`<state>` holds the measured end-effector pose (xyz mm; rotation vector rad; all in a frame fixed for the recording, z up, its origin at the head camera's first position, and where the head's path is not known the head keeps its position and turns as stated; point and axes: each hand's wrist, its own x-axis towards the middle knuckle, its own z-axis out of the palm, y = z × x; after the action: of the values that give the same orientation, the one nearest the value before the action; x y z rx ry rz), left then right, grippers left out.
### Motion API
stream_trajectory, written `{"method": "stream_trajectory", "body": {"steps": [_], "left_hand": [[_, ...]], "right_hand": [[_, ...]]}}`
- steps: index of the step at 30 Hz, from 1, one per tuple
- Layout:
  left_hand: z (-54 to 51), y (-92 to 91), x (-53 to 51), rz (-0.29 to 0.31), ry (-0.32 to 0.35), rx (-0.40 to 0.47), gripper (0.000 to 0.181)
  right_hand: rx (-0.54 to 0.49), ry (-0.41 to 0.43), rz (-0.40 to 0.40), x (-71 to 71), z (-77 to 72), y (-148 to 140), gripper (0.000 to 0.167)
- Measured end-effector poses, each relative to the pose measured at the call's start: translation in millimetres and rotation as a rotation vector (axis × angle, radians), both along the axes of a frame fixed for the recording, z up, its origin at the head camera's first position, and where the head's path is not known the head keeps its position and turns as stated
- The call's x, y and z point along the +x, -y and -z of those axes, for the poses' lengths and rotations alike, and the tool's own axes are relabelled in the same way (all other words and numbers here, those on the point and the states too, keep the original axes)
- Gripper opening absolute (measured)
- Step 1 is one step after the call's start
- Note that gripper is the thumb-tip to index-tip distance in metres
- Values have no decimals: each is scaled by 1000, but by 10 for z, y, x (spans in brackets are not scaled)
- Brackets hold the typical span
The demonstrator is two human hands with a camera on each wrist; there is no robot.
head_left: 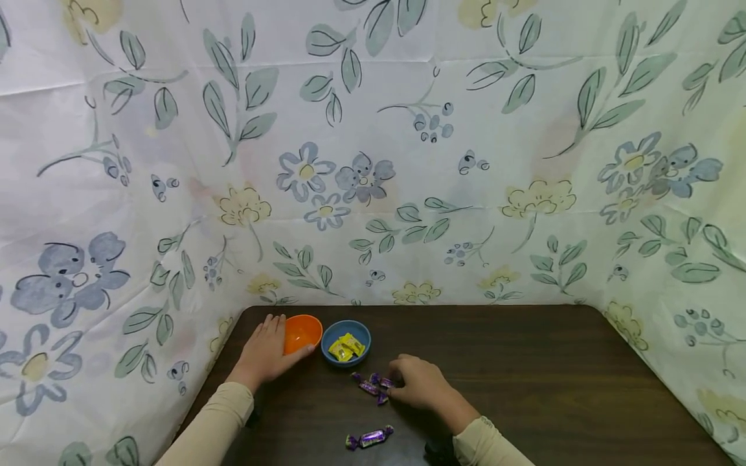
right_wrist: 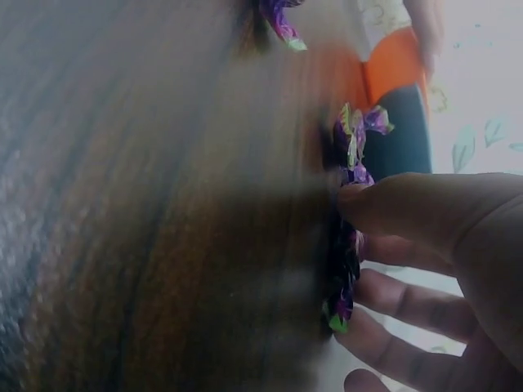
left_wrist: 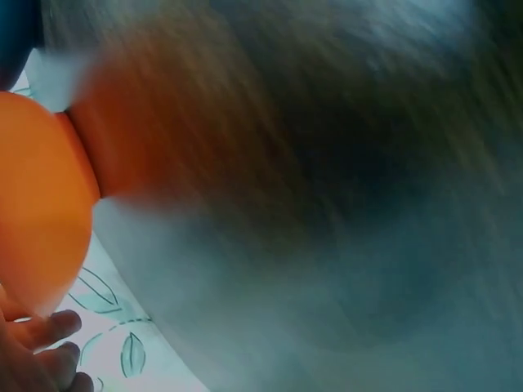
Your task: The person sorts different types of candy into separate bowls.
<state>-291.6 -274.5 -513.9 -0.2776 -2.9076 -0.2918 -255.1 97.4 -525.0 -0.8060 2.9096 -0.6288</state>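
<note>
1. purple sweets (head_left: 368,388) lie clustered on the dark table (head_left: 524,388); our right hand (head_left: 424,383) is at them — thumb to one side, fingers to the other — though we cannot tell whether they pinch one.
2. our left hand (head_left: 265,353) rests against the orange bowl (head_left: 303,331), fingers straight along its left side, thumb spread apart along the near side.
3. just right of that bowl we see the blue bowl (head_left: 331,335), holding yellow sweets (head_left: 346,347).
4. nearer us, a single purple sweet (head_left: 373,439) lies well apart from the cluster.
</note>
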Motion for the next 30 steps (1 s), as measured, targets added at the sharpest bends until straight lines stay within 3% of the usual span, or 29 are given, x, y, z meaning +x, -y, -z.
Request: {"method": "stream_trajectory", "body": {"steps": [10,30], "left_hand": [[55,62,-13,-11,76,28,121],[61,25,10,-9,115,-10,121]], "right_hand": [[-12,-17,2,-31,2,35,17],[-48,-6,-6,-79,61,54,9]]}}
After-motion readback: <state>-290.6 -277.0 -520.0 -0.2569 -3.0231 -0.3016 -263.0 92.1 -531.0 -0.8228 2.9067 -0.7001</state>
